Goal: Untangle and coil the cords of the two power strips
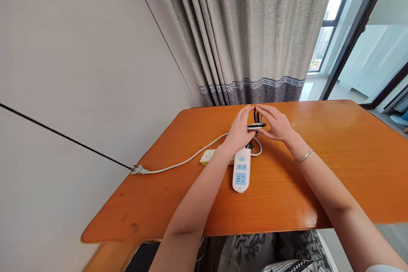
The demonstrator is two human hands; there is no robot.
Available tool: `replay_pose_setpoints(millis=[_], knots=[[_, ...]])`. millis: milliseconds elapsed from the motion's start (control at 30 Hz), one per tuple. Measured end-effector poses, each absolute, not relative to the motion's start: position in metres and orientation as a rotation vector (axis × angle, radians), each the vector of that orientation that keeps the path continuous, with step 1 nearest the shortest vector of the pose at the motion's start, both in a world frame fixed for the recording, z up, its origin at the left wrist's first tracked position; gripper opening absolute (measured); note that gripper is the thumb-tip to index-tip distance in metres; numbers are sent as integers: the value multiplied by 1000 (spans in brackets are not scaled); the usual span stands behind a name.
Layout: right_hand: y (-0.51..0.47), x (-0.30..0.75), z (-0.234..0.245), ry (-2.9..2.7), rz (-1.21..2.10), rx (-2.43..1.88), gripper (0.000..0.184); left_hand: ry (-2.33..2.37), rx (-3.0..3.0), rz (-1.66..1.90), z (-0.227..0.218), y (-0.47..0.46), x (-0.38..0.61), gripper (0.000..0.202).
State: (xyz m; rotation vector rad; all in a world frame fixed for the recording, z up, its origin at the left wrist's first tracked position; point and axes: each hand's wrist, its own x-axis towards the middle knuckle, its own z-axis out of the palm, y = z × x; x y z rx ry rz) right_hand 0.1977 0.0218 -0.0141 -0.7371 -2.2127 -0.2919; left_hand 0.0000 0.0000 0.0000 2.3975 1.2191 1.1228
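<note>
My left hand (240, 131) and my right hand (277, 125) meet over the far middle of the table, fingertips close together. Between them is a bundle of looped cables (256, 126), black and pale grey, with the fingers of both hands around it. Below the bundle lie a black plug (252, 146) and a loop of white cord. Nearer me, a white power strip (241, 169) with blue sockets lies lengthwise. A cream power strip (208, 157) sits crosswise behind my left forearm, which partly hides it.
From the hands a white cord (188, 160) runs left to a white plug (139, 170) at the wooden table's (287, 195) left edge, by the wall. A grey curtain (255, 29) hangs behind the far edge. A glass door stands at the right.
</note>
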Motion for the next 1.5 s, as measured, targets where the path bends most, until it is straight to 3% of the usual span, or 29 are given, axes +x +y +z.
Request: replay_pose_setpoints(millis=[100,367,600,867,1500], knots=[[19,196,-12,-2242,-309,-729,64,1131,2362,1125,-2,1,-1,85],[21,199,-14,-2231,-437,-698,67,1021,2110,1120,-4,2,0,71],[21,194,-18,-2161,-446,-644,58,1042,1981,1152,-2,2,0,85],[17,191,-19,-2144,-379,-680,46,1130,1807,1181,2,-2,6,75],[8,196,-2,-2090,229,-708,36,1299,1978,1114,5,-11,12,53]])
